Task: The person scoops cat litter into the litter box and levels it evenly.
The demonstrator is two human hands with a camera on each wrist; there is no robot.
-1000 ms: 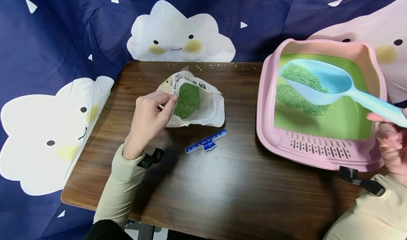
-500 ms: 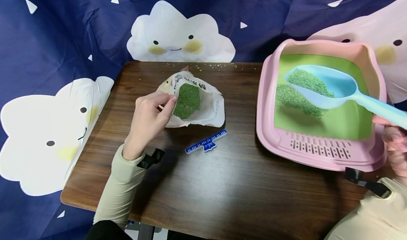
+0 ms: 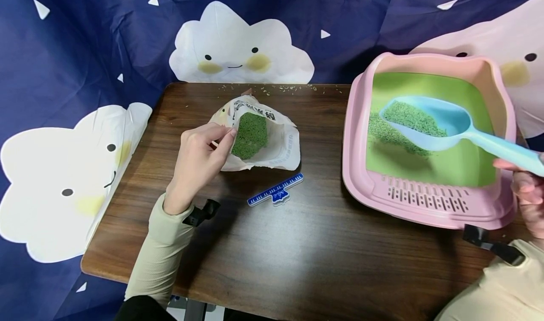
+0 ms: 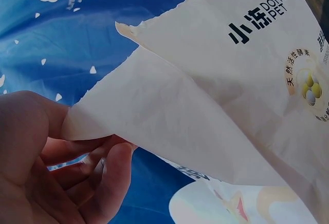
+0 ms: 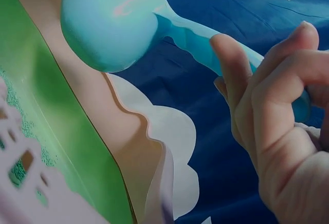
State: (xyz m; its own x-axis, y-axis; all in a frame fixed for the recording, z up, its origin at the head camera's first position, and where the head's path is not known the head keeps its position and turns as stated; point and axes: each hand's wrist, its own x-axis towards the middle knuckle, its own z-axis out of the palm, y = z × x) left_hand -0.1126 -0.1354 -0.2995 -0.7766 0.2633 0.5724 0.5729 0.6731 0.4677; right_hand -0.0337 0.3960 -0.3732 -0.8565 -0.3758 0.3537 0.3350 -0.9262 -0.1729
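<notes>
My left hand (image 3: 197, 158) pinches the edge of a white paper bag (image 3: 284, 144), spreading its mouth. Dark green litter pellets (image 3: 250, 136) show inside. In the left wrist view, thumb and fingers hold a corner of the bag (image 4: 200, 100). At the right, my right hand (image 3: 527, 191) grips the handle of a light blue scoop (image 3: 454, 119), partly out of frame. Green pellets fill the front of the scoop, which hangs level above a pink litter box (image 3: 356, 137). A heap of pellets (image 3: 382, 131) lies on the box's green floor, partly hidden by the scoop.
A blue clip (image 3: 276, 190) with a piano-key pattern lies on the wooden table (image 3: 323, 264), in front of the bag. Loose pellets (image 3: 289, 88) are scattered along the back edge. Behind hangs a dark blue cloth (image 3: 340, 9) with white clouds.
The scoop, still loaded with pellets, has come slightly right and toward the near side over the litter box. My left hand and the bag have stayed put.
</notes>
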